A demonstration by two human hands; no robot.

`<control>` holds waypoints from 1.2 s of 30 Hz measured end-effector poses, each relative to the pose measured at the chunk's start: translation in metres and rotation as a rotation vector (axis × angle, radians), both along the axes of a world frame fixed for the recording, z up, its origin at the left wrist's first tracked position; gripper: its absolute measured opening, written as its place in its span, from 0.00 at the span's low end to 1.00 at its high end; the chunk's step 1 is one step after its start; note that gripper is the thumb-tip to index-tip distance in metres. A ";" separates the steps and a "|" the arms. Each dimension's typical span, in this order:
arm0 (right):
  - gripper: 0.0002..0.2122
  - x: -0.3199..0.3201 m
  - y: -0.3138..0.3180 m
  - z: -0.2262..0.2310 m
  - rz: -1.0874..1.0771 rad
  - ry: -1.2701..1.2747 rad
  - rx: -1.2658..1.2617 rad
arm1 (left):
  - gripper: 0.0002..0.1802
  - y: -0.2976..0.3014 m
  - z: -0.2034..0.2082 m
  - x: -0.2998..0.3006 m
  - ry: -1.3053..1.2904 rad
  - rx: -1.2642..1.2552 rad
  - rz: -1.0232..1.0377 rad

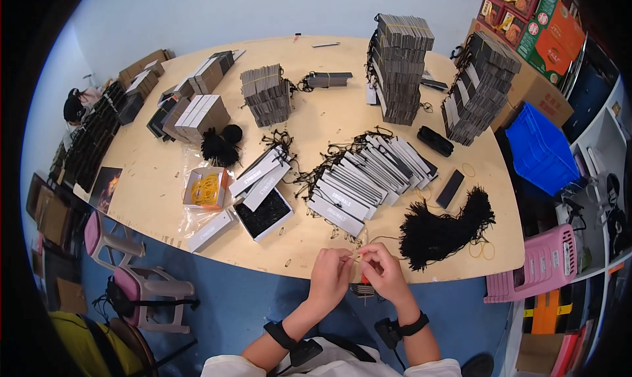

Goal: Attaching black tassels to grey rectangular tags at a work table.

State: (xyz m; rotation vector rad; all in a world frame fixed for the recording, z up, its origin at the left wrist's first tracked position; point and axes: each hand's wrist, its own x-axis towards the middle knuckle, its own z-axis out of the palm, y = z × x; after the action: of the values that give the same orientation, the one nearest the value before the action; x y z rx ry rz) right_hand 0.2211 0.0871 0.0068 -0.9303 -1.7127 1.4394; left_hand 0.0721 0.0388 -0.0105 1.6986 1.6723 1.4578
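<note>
My left hand and my right hand meet at the table's near edge, each with its fingers pinched together. Between the fingertips is something small and thin that I cannot make out. Just beyond them fans a row of white-and-black hang tags with black cords. To the right of my right hand lies a large bundle of black cords; a thin dark strand runs from it toward my hands. Below my hands, a small stack of tags shows partly at the edge, with something red above it.
Left of the tags stand an open box of black bits and a box of yellow rubber bands. Tall banded tag stacks rise at the back. Small pins dot the wooden table. Right are a blue crate and pink stool.
</note>
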 end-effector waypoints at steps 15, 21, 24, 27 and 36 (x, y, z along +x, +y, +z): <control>0.09 0.001 -0.001 -0.010 -0.063 0.005 0.063 | 0.10 -0.002 0.003 -0.002 0.038 0.081 -0.016; 0.09 0.005 0.000 -0.014 -0.029 0.070 0.007 | 0.10 -0.005 0.004 -0.004 0.016 0.091 -0.014; 0.09 0.004 -0.002 -0.007 -0.014 0.098 -0.022 | 0.09 -0.004 0.004 -0.004 0.010 0.102 -0.016; 0.09 0.004 -0.001 -0.005 -0.013 0.026 0.025 | 0.09 -0.004 0.003 -0.004 0.000 0.108 -0.017; 0.09 0.000 -0.002 0.000 -0.016 -0.077 0.054 | 0.09 -0.006 0.004 -0.006 -0.022 0.106 -0.054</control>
State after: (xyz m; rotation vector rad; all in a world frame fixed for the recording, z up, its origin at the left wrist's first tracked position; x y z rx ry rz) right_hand 0.2213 0.0849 0.0069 -0.9791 -1.7868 1.3561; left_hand 0.0661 0.0328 -0.0069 1.7616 1.5504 1.5597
